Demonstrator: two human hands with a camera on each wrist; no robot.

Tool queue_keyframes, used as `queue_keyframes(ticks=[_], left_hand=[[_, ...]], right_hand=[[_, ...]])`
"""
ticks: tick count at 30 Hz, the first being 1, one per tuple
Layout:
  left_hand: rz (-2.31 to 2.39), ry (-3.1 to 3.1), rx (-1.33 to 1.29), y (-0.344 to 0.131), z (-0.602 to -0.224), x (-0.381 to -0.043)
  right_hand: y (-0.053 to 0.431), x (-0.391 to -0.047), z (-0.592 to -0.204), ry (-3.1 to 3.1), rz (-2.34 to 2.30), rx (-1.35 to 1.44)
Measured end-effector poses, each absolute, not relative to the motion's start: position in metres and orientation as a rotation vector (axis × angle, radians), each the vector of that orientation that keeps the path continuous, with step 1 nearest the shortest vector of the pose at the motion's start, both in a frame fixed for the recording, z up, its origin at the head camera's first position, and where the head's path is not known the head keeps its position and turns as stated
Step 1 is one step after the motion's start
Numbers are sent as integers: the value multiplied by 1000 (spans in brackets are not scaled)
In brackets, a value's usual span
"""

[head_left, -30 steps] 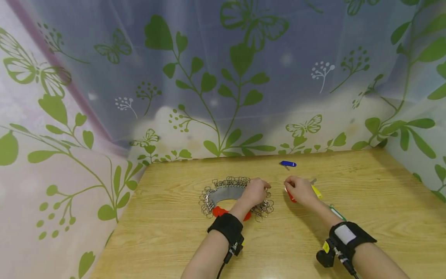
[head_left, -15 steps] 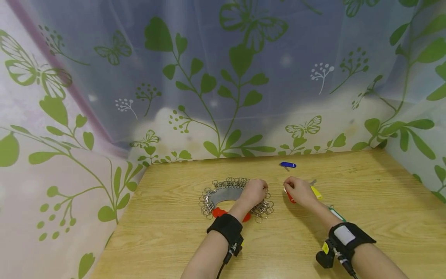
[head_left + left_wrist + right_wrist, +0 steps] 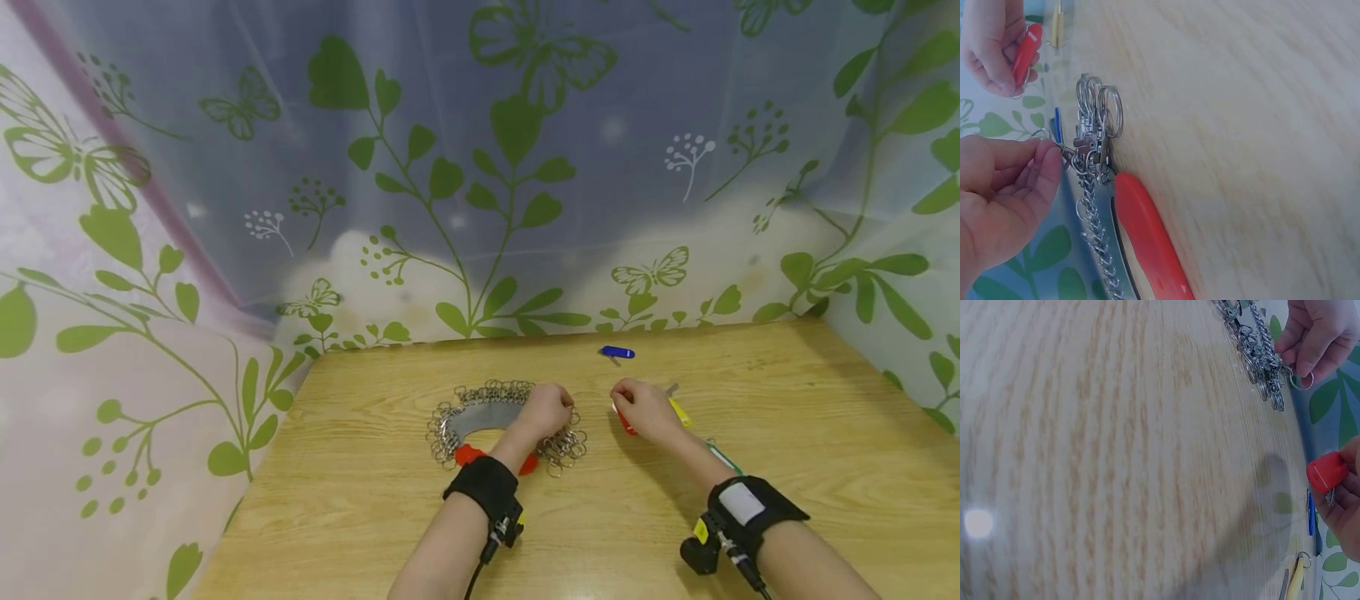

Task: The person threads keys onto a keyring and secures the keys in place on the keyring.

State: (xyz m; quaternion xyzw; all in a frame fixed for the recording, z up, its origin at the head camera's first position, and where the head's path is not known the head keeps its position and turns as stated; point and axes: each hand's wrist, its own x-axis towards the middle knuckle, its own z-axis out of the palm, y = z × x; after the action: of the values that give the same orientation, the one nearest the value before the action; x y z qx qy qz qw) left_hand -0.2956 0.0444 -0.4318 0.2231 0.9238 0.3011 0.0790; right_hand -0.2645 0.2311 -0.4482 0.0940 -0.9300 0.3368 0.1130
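A large key holder lies on the table, with a grey curved plate (image 3: 487, 414), a red handle (image 3: 1150, 234) and several metal clips with split rings (image 3: 1090, 131) along its edge. At its right end, my left hand (image 3: 546, 412) pinches one split ring (image 3: 1302, 380) between thumb and fingers, seen closely in the left wrist view (image 3: 1007, 187). To the right, my right hand (image 3: 647, 410) holds a red key tag (image 3: 1327, 472) above the table. The tag has metal on it, mostly hidden by my fingers. Ring and tag are apart.
Behind my hands lies a blue key tag (image 3: 618, 352) with a key. A yellow key tag (image 3: 679, 412) with a key and a green-framed tag (image 3: 724, 459) lie beside my right hand and forearm. A patterned curtain (image 3: 465, 167) stands along the table's back.
My left fingers have drawn in from a more extended pose and now pinch the ring. The right hand with the red key tag has stayed nearly still.
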Motion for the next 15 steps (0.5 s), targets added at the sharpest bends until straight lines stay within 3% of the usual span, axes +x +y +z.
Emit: queue_keyframes(ticks=[15], left_hand=[[1135,2592,468,42,-432,-293]], right_hand=[[226,-266,-451,-2700,1005,341]])
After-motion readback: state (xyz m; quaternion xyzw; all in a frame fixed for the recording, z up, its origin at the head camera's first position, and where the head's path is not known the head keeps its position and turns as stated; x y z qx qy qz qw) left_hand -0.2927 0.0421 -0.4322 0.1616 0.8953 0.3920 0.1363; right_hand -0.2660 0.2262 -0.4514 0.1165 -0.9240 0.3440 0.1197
